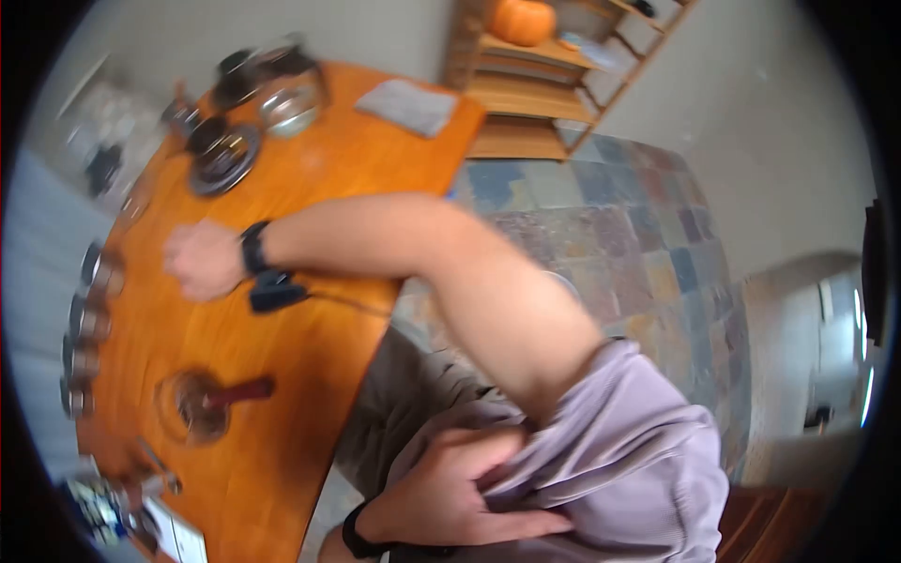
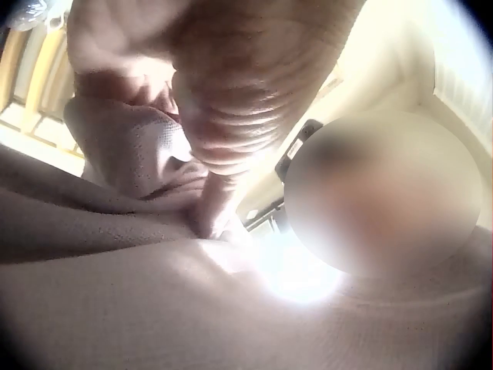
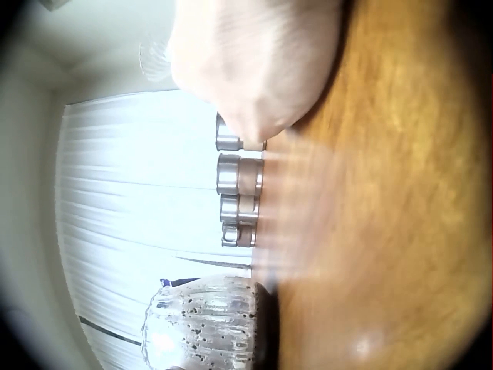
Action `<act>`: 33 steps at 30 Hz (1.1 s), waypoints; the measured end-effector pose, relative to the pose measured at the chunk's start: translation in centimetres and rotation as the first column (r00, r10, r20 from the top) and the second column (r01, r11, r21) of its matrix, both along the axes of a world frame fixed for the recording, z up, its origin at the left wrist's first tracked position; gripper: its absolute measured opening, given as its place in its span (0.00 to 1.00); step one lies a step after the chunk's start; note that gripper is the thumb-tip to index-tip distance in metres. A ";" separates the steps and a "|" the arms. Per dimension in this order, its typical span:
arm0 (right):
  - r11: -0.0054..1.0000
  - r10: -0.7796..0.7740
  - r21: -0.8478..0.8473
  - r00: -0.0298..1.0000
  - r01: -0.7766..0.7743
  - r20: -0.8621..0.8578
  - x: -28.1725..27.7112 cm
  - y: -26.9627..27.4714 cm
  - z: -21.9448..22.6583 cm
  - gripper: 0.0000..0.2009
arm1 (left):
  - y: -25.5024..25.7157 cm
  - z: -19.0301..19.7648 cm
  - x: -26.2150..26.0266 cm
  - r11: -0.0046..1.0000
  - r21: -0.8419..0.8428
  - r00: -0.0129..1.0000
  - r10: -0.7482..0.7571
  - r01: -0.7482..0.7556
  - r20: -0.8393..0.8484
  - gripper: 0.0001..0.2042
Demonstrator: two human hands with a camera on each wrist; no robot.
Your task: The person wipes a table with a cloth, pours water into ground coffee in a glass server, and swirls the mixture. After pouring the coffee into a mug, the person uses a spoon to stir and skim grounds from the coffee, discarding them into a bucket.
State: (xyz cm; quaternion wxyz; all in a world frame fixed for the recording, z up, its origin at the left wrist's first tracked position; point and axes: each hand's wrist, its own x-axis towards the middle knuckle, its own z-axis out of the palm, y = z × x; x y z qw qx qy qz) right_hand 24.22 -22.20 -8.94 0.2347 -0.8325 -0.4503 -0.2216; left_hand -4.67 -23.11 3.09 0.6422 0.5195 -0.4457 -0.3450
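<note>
The left hand grips the bunched mauve sleeve near the other arm's shoulder. Close up in the left wrist view, fingers press into folds of the fabric. The bare right arm stretches over the wooden table, and its hand is curled like a fist with no object visible in it. In the right wrist view the back of that hand hangs beside the tabletop. Nearer the front of the table is a round glass vessel with a dark red handle.
Several lidded jars line the table's far left edge. A glass pot, a dark cup on a plate and a grey cloth occupy the upper end. Beyond stands a wooden shelf with a pumpkin.
</note>
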 end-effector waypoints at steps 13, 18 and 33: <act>0.989 -0.005 -0.145 0.997 -0.007 -0.082 0.2 0.2 1.6 0.13 | -1.6 -2.3 -3.4 0.997 -0.055 0.904 0.019 -0.047 -0.428 0.27; 0.993 0.009 -0.114 0.991 -0.025 -0.136 -0.2 0.2 2.5 0.10 | -5.8 -2.7 -4.2 0.988 -0.091 0.805 0.048 -0.125 -0.591 0.33; 0.995 0.029 -0.089 0.986 -0.044 -0.166 -0.2 0.6 2.1 0.11 | -6.2 -4.4 -3.3 0.636 -0.335 0.625 0.765 -0.696 0.153 0.22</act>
